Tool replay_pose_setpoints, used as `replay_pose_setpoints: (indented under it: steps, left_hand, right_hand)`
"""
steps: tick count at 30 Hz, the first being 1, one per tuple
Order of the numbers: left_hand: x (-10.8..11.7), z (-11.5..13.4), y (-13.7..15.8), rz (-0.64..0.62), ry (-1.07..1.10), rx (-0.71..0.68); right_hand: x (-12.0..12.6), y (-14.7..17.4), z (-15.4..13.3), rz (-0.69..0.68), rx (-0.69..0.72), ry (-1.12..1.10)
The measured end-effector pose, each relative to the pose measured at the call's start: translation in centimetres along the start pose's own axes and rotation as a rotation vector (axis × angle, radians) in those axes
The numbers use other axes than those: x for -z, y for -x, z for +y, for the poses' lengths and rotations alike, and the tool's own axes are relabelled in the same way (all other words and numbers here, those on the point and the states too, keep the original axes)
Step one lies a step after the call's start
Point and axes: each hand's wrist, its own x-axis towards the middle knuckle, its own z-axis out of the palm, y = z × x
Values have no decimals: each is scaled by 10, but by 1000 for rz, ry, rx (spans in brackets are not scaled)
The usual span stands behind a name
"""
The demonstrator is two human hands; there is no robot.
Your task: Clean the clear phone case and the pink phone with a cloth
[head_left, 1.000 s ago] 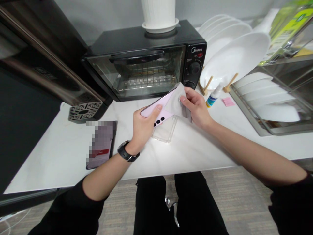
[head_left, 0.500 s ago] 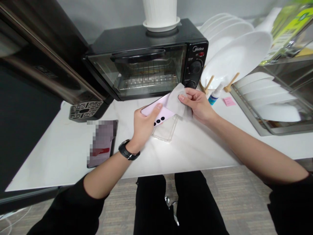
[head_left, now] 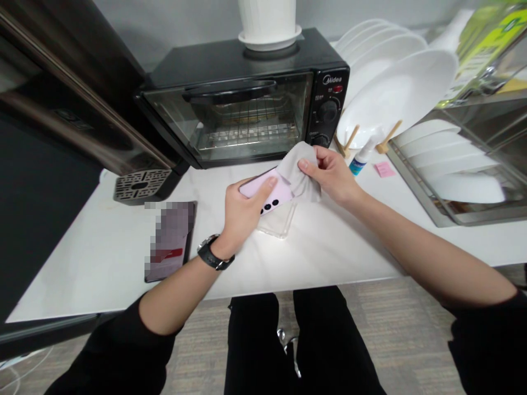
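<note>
A pale purple smartphone is gripped in my left hand, its back with several round black lenses facing up and my thumb lying across it. My right hand pinches a thin grey cloth with a zigzag edge. The cloth covers the phone's right end. Under the phone, a clear phone case lies on the white counter, partly hidden. Right of my right hand stands a small spray bottle with a blue label, beside a pink sticky note.
Behind my hands stands a black toaster oven with a white pot on top. White plates and a metal dish rack are at right. A dark flat device, partly pixelated, lies left, near a drip tray.
The cloth has shifted slightly and spread over the phone's right end, its zigzag edge now showing. Both hands keep their hold, with only small movements.
</note>
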Motion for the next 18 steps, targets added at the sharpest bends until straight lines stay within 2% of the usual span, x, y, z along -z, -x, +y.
replay_pose_setpoints:
  steps: [4, 10, 12, 16, 18]
  left_hand:
    - [-1, -4, 1, -13, 39, 45]
    - [-2, -14, -6, 21, 162, 98]
    - [-2, -10, -5, 1, 113, 84]
    - [-1, -2, 1, -63, 60, 74]
    - [-1, -1, 2, -84, 71, 84]
  right_hand:
    - [4, -1, 0, 70, 75, 169]
    - [-3, 0, 4, -40, -34, -106]
    - [-3, 1, 4, -28, -7, -5]
    - [4, 3, 0, 84, 189, 430]
    - [5, 4, -1, 161, 258, 543]
